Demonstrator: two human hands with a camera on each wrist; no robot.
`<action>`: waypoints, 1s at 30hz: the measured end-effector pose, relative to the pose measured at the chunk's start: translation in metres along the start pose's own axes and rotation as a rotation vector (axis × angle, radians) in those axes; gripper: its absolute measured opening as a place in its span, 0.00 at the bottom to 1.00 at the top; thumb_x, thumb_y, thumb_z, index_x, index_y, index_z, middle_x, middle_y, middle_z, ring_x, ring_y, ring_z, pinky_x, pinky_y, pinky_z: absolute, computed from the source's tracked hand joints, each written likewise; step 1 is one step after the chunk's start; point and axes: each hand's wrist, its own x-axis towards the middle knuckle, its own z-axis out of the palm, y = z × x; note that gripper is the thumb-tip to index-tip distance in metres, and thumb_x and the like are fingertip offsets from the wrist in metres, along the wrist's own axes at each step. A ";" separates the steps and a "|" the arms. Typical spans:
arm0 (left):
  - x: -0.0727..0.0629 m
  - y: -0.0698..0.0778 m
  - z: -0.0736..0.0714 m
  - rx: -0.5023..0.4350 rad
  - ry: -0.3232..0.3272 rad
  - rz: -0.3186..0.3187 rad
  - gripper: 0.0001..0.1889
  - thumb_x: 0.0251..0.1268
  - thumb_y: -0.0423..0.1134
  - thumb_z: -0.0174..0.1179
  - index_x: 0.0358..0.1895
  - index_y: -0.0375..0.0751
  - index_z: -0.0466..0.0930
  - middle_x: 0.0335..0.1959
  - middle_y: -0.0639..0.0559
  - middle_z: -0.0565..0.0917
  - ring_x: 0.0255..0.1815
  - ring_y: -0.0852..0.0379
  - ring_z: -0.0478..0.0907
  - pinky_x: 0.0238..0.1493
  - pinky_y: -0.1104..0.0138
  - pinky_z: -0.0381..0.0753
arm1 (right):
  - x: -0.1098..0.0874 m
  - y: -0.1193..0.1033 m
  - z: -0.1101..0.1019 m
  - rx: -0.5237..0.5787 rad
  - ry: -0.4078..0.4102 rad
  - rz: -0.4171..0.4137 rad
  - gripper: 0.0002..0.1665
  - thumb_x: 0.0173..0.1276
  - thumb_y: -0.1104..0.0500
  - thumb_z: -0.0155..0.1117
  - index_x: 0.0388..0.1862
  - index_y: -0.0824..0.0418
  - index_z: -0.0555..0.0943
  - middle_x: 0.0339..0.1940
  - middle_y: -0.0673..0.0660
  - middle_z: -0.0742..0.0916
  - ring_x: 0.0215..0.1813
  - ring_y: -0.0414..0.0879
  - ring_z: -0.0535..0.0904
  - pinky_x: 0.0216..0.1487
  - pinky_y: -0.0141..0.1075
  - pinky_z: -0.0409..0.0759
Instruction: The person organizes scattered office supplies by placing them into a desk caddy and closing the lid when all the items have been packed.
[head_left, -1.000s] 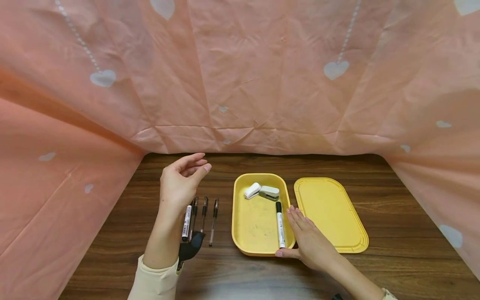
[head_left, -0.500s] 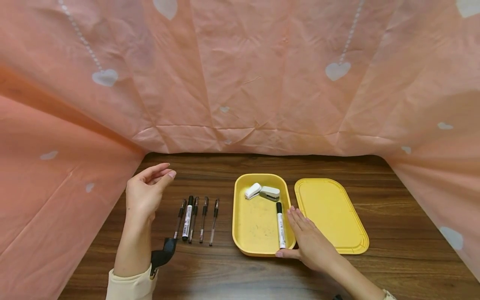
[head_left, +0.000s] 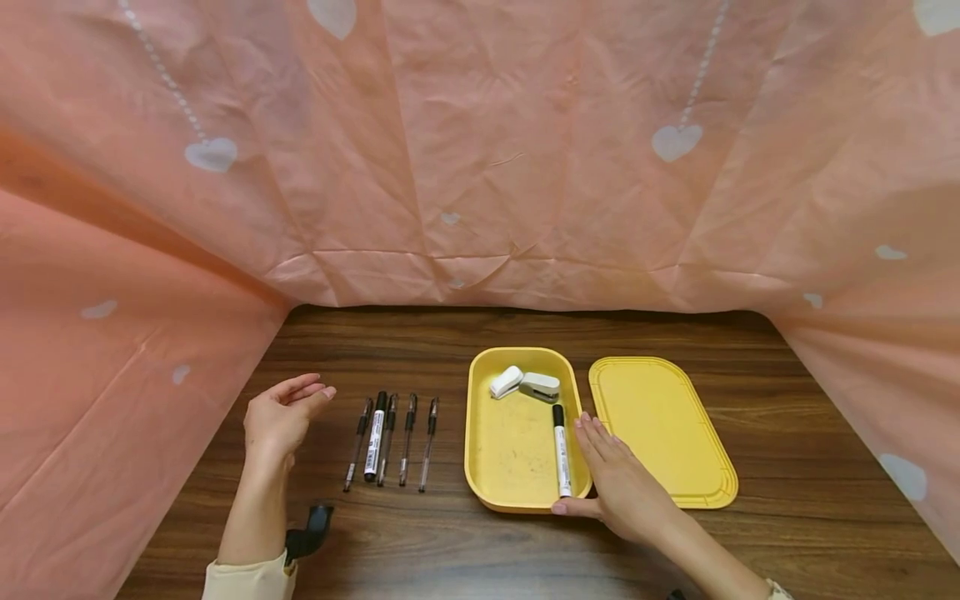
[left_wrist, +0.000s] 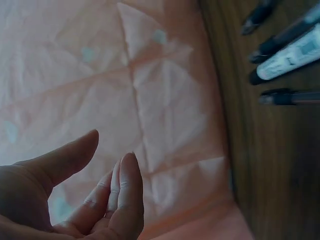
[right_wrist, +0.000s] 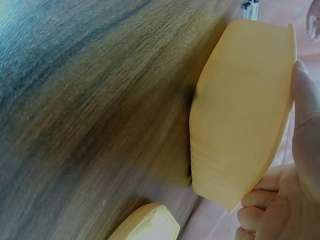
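Observation:
My left hand (head_left: 277,421) hovers left of a row of pens, thumb and fingers loosely bent with nothing between them. Beside it lie several clear gel pens (head_left: 428,450) with black caps and a white marker (head_left: 375,437); in the left wrist view that marker (left_wrist: 290,57) shows at the top right. At the near right corner of the yellow box (head_left: 510,475), my right hand (head_left: 622,492) touches the rim, fingers straight along the side and thumb at the front. Inside the box are another white marker (head_left: 562,458), a small grey-and-white stapler (head_left: 540,387) and a small white item (head_left: 506,382).
The box's yellow lid (head_left: 663,433) lies flat to the right of it, partly behind my right hand. A pink cloth (head_left: 480,167) with white hearts walls in the back and both sides of the wooden table (head_left: 420,550).
My left hand has moved left, away from above the pens, and then lowered toward the table, uncovering the leftmost pen. The right hand and the box have stayed put.

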 end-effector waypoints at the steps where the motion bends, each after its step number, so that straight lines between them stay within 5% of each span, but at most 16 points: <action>1: 0.001 -0.003 0.001 0.000 -0.007 0.000 0.26 0.59 0.47 0.68 0.60 0.44 0.78 0.37 0.68 0.85 0.32 0.76 0.79 0.42 0.74 0.77 | 0.000 0.000 0.000 0.001 -0.002 -0.001 0.63 0.54 0.29 0.64 0.72 0.73 0.60 0.74 0.71 0.64 0.76 0.64 0.59 0.70 0.58 0.63; 11: 0.014 -0.034 0.020 0.071 -0.057 -0.001 0.25 0.60 0.41 0.67 0.59 0.34 0.77 0.43 0.48 0.88 0.32 0.71 0.80 0.39 0.71 0.80 | 0.000 0.000 0.000 0.006 0.001 0.005 0.63 0.54 0.29 0.65 0.72 0.73 0.60 0.74 0.72 0.63 0.76 0.64 0.59 0.70 0.58 0.63; 20: 0.018 -0.051 0.033 0.119 -0.057 0.000 0.23 0.57 0.38 0.67 0.55 0.31 0.79 0.38 0.47 0.89 0.30 0.71 0.79 0.34 0.74 0.74 | 0.000 -0.001 -0.001 0.003 -0.001 0.003 0.63 0.54 0.28 0.63 0.72 0.73 0.60 0.74 0.72 0.64 0.75 0.64 0.59 0.70 0.58 0.63; 30: 0.019 -0.065 0.046 0.190 -0.050 0.005 0.22 0.56 0.38 0.66 0.52 0.29 0.81 0.42 0.39 0.88 0.52 0.40 0.78 0.51 0.54 0.76 | 0.000 0.000 0.002 0.014 -0.008 0.007 0.64 0.53 0.27 0.62 0.73 0.73 0.59 0.75 0.71 0.63 0.76 0.64 0.58 0.71 0.58 0.62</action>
